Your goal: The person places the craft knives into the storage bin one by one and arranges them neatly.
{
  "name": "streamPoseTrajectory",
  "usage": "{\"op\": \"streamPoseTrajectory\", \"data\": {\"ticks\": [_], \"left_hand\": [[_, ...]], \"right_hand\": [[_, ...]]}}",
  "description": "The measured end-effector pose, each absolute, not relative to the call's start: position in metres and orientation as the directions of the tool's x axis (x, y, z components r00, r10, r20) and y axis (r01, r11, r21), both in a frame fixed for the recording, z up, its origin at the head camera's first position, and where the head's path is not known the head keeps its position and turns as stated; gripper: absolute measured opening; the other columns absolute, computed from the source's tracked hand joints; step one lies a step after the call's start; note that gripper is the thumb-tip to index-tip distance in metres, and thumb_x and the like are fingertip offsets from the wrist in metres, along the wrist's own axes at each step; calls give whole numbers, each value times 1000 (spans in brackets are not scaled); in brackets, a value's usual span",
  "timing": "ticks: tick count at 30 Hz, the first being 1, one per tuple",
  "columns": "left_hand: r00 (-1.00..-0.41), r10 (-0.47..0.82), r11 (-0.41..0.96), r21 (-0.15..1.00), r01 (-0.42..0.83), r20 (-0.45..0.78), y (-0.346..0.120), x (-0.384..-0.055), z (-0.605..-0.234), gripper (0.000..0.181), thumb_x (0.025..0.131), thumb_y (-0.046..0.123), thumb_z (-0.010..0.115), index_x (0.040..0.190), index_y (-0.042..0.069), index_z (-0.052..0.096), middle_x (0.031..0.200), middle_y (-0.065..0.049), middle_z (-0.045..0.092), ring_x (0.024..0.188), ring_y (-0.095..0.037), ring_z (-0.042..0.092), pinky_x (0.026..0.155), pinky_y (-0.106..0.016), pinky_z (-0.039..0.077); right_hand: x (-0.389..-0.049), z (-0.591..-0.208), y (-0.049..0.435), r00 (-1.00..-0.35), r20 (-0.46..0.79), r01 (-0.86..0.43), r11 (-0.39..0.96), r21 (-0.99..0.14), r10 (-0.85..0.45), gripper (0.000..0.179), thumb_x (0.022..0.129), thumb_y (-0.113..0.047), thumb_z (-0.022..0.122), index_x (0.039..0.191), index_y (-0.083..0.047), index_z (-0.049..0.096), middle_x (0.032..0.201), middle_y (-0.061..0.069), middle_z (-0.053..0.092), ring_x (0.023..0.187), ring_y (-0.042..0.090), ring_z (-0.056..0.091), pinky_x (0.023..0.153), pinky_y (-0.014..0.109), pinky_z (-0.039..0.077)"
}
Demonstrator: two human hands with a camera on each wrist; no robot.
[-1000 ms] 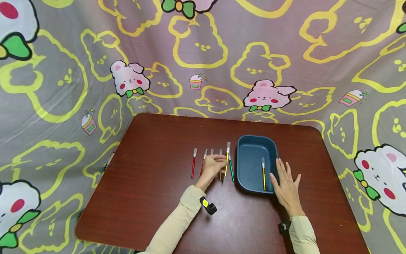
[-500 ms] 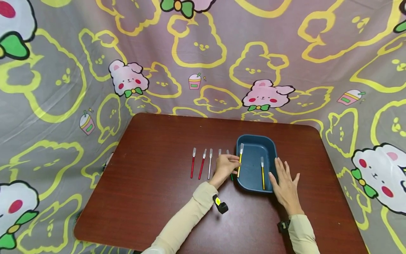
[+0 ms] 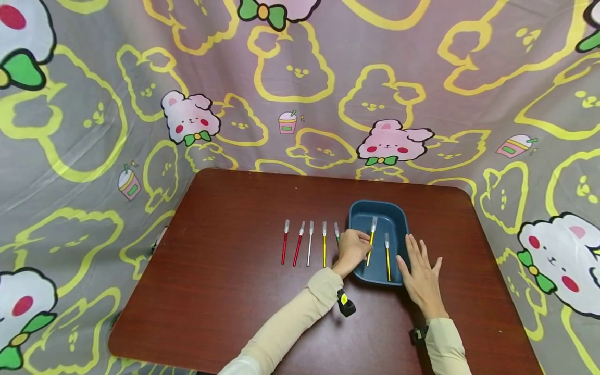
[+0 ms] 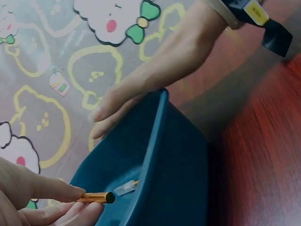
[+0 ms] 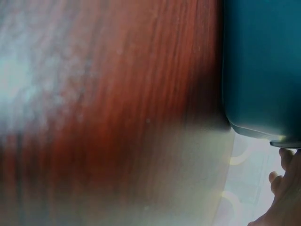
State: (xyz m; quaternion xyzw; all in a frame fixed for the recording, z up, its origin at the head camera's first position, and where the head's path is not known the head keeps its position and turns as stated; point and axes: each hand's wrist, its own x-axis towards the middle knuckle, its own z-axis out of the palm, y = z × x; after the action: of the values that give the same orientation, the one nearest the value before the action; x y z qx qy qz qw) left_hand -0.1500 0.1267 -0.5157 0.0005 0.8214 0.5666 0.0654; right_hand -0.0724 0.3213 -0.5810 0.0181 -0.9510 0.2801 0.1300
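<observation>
My left hand (image 3: 353, 249) pinches a yellow-handled craft knife (image 3: 370, 251) with a clear cap, over the left part of the blue bin (image 3: 404, 224). In the left wrist view, the knife's round butt end sits between thumb and fingers, beside the bin's wall (image 4: 181, 160). Another yellow craft knife (image 3: 388, 263) lies inside the bin towards the right. My right hand (image 3: 424, 284) rests along the bin's right rim with fingers straight and spread. Just left of the bin, a green craft knife (image 3: 336, 229) is mostly hidden by my left hand.
More capped craft knives lie in a row on the brown table (image 3: 225, 291): a yellow one (image 3: 324, 251), a silver one (image 3: 310, 250) and two red ones, the outer red knife (image 3: 284, 247) farthest left. A patterned curtain (image 3: 319, 67) surrounds the table's back and sides.
My left hand has carried the yellow craft knife rightwards from the row to over the bin, uncovering knives on the table. The right hand has stayed at the bin's rim.
</observation>
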Motion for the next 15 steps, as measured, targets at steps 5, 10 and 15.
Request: {"op": "streamPoseTrajectory", "data": {"ticks": [5,10,15], "left_hand": [[-997,53,474,880,-20,-51,145,-160,-548,12,77,-3,84,83,7,80,66,1,74,39,-8,62,40,-20,48],[-1000,7,583,812,-19,-28,166,-175,-596,19,71,4,85,72,20,75,56,10,67,42,-5,58,45,-22,48],[-999,33,603,798,-6,-32,167,-162,-570,16,71,2,86,73,15,77,59,6,67,53,-10,62,54,-24,52]], "right_hand": [[-74,-581,321,-966,257,-105,852,-513,36,68,109,-35,54,168,-12,28,170,18,31,157,45,20,111,85,0],[-73,-582,320,-967,253,-104,855,-509,33,68,110,-37,52,168,-11,28,171,17,30,158,44,19,112,85,0],[-72,-582,321,-966,255,-100,856,-507,38,68,110,-37,52,168,-13,28,171,17,30,157,45,20,111,85,1]]}}
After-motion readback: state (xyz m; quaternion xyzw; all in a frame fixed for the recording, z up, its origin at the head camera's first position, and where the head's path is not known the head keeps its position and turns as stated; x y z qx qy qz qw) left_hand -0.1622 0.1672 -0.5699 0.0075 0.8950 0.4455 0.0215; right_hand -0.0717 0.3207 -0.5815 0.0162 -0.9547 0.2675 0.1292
